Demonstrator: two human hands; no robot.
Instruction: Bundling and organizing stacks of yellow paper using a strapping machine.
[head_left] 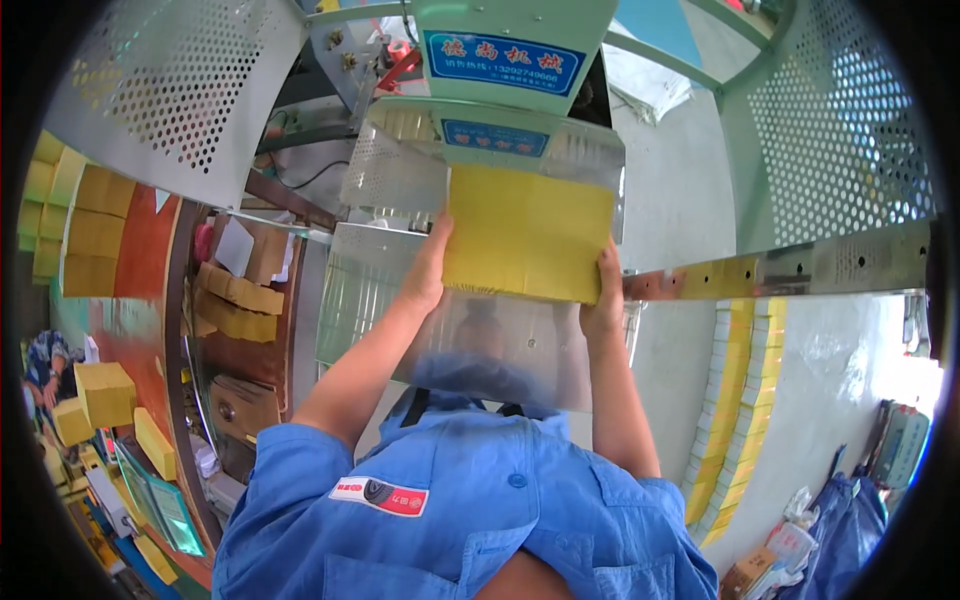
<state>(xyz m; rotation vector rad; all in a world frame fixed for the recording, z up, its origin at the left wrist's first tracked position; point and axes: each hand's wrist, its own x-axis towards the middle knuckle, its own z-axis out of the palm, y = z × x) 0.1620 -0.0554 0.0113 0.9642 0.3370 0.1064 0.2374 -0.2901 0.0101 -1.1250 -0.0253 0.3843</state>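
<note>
A thick yellow stack of paper sheets (528, 232) lies on the shiny metal bed (480, 345) of a green cutting machine (515, 50), its far edge under the machine's head. My left hand (430, 262) grips the stack's left edge. My right hand (603, 295) holds its right edge near the front corner. Both forearms reach out from my blue shirt sleeves at the bottom of the view.
Perforated metal guards stand at the left (170, 90) and right (840, 130) of the machine. Yellow paper blocks (95, 240) sit on a red-brown table at left, where another person (45, 365) is. More stacks (735, 400) line the floor at right, near a blue bag (850, 520).
</note>
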